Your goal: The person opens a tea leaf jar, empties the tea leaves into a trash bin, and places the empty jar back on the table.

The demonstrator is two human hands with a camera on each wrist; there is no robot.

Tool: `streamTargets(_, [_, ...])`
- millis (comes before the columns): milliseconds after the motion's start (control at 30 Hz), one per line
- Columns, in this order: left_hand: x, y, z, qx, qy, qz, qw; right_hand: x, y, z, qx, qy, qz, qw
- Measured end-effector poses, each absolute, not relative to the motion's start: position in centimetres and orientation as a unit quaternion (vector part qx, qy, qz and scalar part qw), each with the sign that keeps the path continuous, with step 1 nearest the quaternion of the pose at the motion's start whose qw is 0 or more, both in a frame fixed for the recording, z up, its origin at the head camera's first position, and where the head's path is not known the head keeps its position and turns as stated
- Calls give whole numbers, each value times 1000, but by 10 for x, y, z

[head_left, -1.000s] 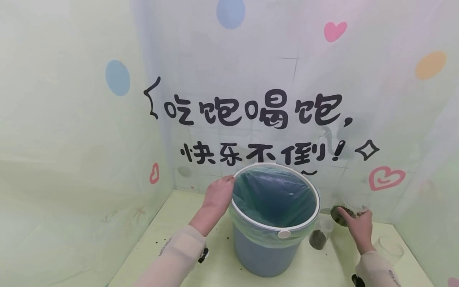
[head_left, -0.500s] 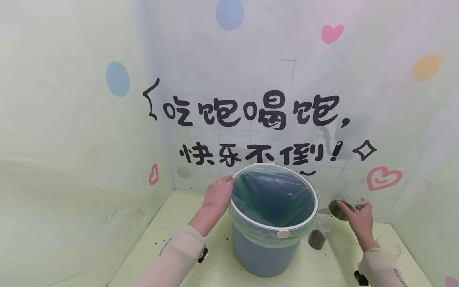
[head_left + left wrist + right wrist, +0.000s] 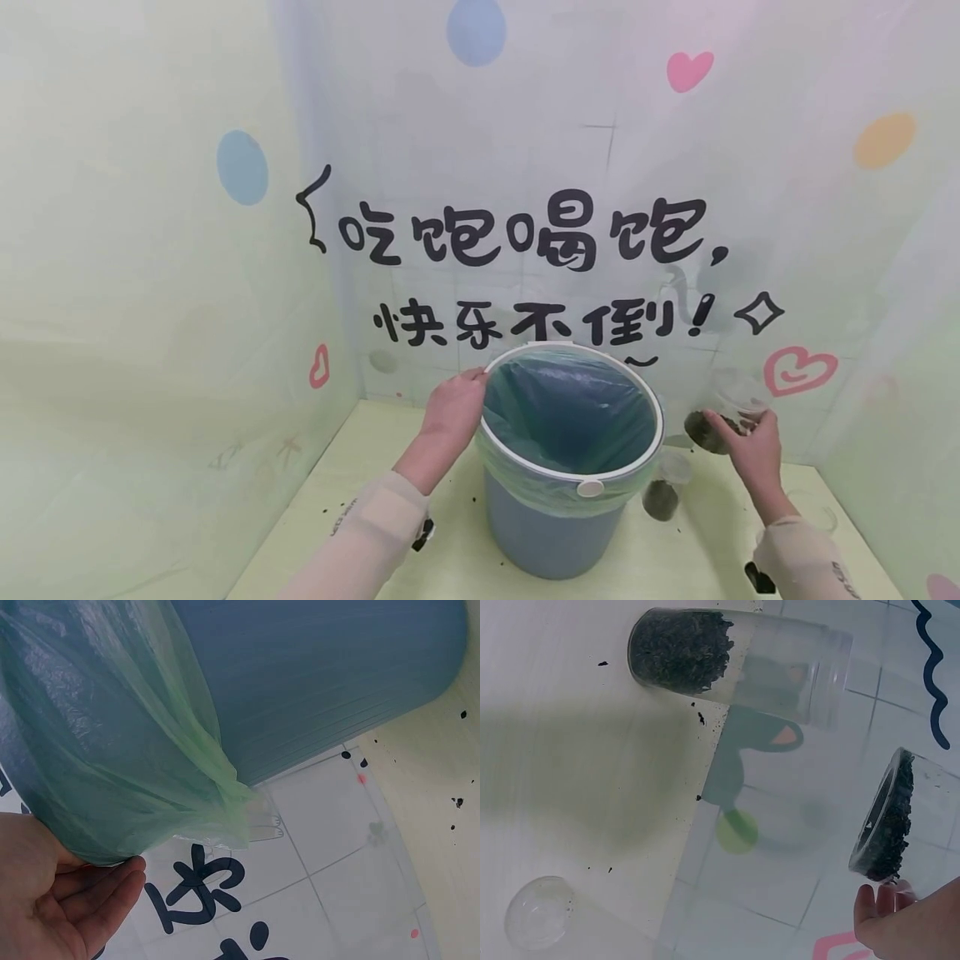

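A blue-grey trash bin point(image 3: 551, 542) with a white rim stands on the table, lined with a green translucent bag point(image 3: 585, 400). My left hand point(image 3: 454, 412) grips the bin's left rim; in the left wrist view its fingers point(image 3: 112, 892) curl against the bag. To the right of the bin, my right hand point(image 3: 756, 450) holds a clear jar point(image 3: 708, 432) above the table. Dark flakes, like dried tea leaves, lie in the bottom of that jar. Beneath it a second clear jar point(image 3: 662, 498), partly filled with similar flakes, stands upright beside the bin.
A clear round lid-like piece point(image 3: 540, 913) lies on the pale table point(image 3: 420, 567), near my right forearm. Scattered dark bits dot the tabletop. Behind the bin rises a printed wall covering point(image 3: 480, 150) with black lettering, and side panels flank both sides.
My right hand has raised the jar slightly, and the jar stands more upright. My left hand stays on the bin's rim. The head view has shifted a little.
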State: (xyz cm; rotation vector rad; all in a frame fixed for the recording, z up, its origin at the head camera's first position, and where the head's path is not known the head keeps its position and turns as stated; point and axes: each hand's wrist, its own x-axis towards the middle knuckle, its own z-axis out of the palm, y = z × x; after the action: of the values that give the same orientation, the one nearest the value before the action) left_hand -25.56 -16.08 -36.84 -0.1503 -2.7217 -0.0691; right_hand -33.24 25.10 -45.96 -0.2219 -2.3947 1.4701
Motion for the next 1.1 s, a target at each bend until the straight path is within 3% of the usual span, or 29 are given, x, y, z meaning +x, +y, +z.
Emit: streamTargets(1100, [-256,-161,-367,-51,-979,-39,195,-324,226,-427,-20,-839,515,176])
